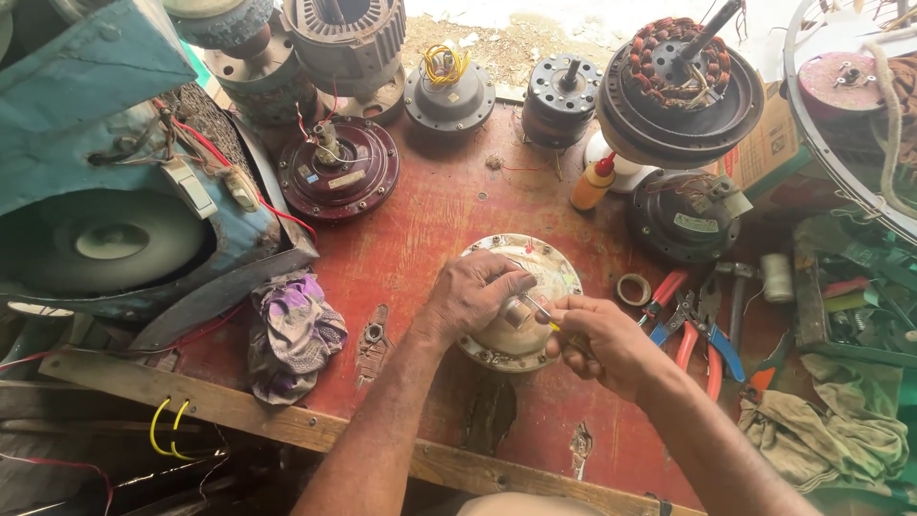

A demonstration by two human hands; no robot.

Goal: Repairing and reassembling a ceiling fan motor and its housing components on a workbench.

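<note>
A round cream motor cover (535, 287) lay flat on the red table (430, 229), a little right of the middle of the frame. Both hands were on it. The left hand (473, 296) came in from the lower left and lay curled over the cover's left side, holding it. The right hand (597, 339) came in from the lower right, closed around a thin screwdriver (537, 308) with a yellow handle. The tool's long line ran from the lower right up to the upper left, and its tip pointed at the middle hub of the cover, just beside the left fingers. The right hand was nearer the tool; the left hand was nearer the hub.

Red and blue pliers (702, 334) lay just right of the right hand. A purple rag (291, 334) sat to the left. A dark red motor (339, 170) stood higher up, and a small glue bottle (592, 182) stood at the upper right. Nothing stood between the hands and the cover.
</note>
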